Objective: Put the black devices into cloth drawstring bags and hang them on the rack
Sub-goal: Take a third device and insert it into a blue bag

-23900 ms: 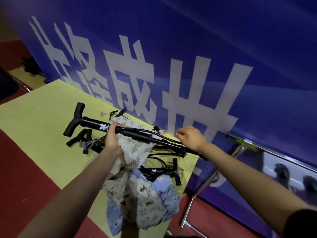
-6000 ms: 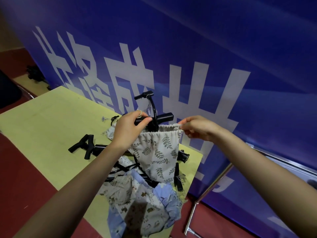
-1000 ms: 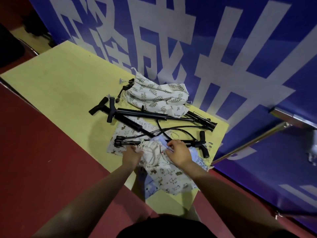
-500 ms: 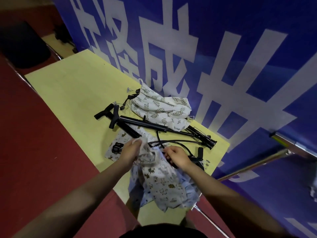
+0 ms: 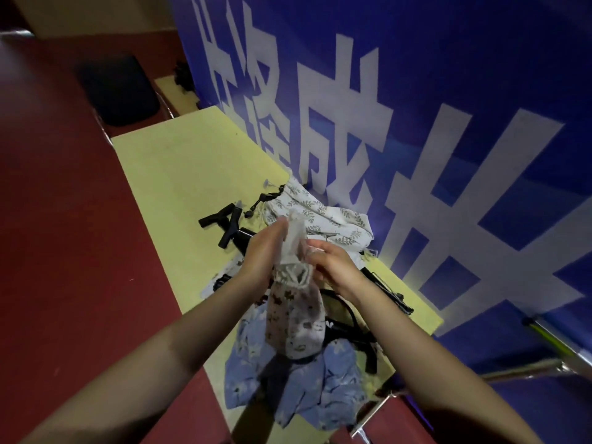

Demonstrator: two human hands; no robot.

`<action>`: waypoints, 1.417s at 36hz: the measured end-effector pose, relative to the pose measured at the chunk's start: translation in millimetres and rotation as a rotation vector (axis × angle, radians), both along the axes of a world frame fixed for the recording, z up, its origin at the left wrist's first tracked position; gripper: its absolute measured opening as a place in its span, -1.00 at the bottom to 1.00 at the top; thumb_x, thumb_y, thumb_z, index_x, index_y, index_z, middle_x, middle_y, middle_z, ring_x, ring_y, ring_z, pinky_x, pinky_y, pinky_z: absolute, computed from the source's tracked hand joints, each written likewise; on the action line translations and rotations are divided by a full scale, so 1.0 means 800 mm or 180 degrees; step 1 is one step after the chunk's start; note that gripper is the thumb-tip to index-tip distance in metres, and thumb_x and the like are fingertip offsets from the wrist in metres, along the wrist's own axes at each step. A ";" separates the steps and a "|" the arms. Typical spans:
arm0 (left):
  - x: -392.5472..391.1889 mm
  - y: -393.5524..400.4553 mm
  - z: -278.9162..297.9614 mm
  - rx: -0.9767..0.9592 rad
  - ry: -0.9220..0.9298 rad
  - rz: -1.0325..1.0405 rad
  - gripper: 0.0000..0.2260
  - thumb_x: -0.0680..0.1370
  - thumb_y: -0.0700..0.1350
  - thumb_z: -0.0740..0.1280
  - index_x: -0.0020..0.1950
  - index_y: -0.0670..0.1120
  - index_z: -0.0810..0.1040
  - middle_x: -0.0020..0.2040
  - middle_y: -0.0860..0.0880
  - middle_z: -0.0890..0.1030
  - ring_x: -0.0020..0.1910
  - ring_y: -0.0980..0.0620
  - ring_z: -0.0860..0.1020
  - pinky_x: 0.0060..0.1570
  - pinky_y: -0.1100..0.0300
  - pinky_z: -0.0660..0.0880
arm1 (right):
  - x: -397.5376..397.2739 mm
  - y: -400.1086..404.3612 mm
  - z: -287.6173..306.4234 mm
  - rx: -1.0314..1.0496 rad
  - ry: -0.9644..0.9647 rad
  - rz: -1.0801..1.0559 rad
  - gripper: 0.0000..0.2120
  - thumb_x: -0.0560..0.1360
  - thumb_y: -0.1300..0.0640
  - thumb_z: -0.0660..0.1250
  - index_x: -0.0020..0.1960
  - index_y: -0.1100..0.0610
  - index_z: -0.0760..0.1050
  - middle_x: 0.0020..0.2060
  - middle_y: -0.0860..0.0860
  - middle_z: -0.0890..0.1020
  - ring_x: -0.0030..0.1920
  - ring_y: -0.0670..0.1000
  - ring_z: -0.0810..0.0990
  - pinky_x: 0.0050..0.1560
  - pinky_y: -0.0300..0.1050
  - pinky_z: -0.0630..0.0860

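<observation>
Going left to right: the far end of the yellow counter [image 5: 179, 174] is just bare top, then the T-handles of the black devices [image 5: 229, 227] poke out from behind our arms, lying flat.

Our left hand [image 5: 264, 251] has its fingers curled around the gathered mouth of a patterned cloth bag [image 5: 293, 318], which we're holding up off the counter so its body hangs down between our wrists. Our right hand [image 5: 330, 264] is on the other side of the same bag mouth, fingers pinching the fabric. Looks to us like we're trying to open it up, though the top is blurry and we can't tell whether it's open yet.

Behind our hands, against the blue banner [image 5: 416, 123], sits a leaf-print bag [image 5: 320, 219] that looks stuffed, so we'd guess one device is bagged already. Under the raised bag there's a blue floral bag [image 5: 307, 389] crumpled at the counter's near edge, with more black tubes and hoses lying beside it to the right.

At far right, metal rack bars [image 5: 525, 368] stick out with nothing hanging on the part we can see. So: maybe one bagged, nothing hung, several devices still loose.
</observation>
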State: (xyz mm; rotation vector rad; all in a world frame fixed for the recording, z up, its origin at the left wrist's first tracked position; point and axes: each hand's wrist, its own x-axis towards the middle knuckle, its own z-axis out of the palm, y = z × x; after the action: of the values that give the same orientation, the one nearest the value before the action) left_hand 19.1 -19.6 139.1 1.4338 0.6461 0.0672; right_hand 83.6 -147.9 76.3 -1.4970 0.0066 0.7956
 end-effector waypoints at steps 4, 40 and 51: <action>0.004 0.012 0.008 0.0235 0.0126 0.0449 -0.61 0.66 0.08 0.10 0.15 -0.20 0.54 -0.20 -0.07 0.61 -0.25 0.05 0.56 -0.26 0.16 0.47 | 0.021 -0.002 0.015 0.0400 0.0353 -0.0391 -0.52 0.46 0.47 0.14 0.35 0.23 0.39 0.04 0.22 0.61 -0.09 0.11 0.61 0.03 -0.02 0.56; 0.002 0.037 -0.040 0.0964 0.0818 0.0270 -0.69 0.54 -0.20 0.16 -0.40 -0.22 0.43 -0.57 -0.19 0.42 -0.56 -0.13 0.39 -0.47 0.17 0.29 | 0.047 -0.046 -0.040 -0.0430 0.0284 0.0381 -0.79 0.60 0.09 0.19 -0.13 0.09 0.54 -0.33 0.03 0.58 -0.36 -0.04 0.48 -0.36 -0.24 0.42; -0.050 0.048 -0.155 0.0516 0.1112 -0.0163 -0.74 0.53 0.05 0.33 -0.19 -0.13 0.47 -0.27 -0.18 0.45 -0.30 -0.08 0.41 -0.29 0.07 0.32 | 0.041 -0.166 -0.154 -0.2129 -0.0693 -0.0149 -0.77 0.54 0.14 0.22 -0.19 0.07 0.62 -0.28 0.05 0.62 -0.21 0.10 0.57 -0.09 0.02 0.52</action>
State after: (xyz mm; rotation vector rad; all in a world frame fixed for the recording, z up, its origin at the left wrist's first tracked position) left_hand -20.8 18.8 15.2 1.6348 0.9050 -0.1790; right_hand 116.1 -280.4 -46.7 -2.2018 0.1573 0.6123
